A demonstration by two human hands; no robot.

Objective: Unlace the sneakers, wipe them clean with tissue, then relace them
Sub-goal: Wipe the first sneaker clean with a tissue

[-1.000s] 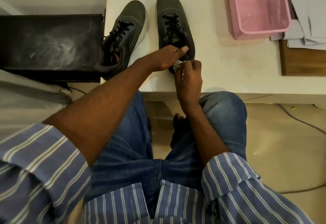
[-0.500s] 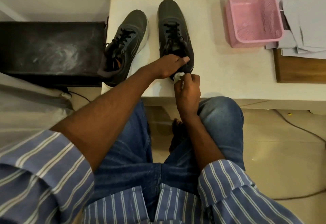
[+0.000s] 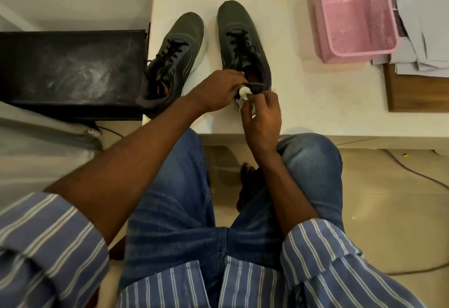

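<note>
Two dark grey sneakers with black laces stand on a white table (image 3: 303, 84), toes pointing away from me. The left sneaker (image 3: 179, 43) leans toward the table's left edge. My left hand (image 3: 218, 89) grips the heel collar of the right sneaker (image 3: 239, 38). A crumpled white tissue (image 3: 244, 94) sits against that heel, pinched in my right hand (image 3: 263, 116). The heel itself is mostly hidden behind both hands.
A pink mesh basket (image 3: 357, 16) stands on the table at the right, next to a pile of grey papers (image 3: 422, 28) on a wooden board (image 3: 413, 96). A dusty black box (image 3: 70, 72) adjoins the table's left side. Cables (image 3: 413, 174) run across the tiled floor.
The camera tilted, so the table sits lower in view. My left hand has curled tighter round the heel collar, and more of the tissue shows between my hands.
</note>
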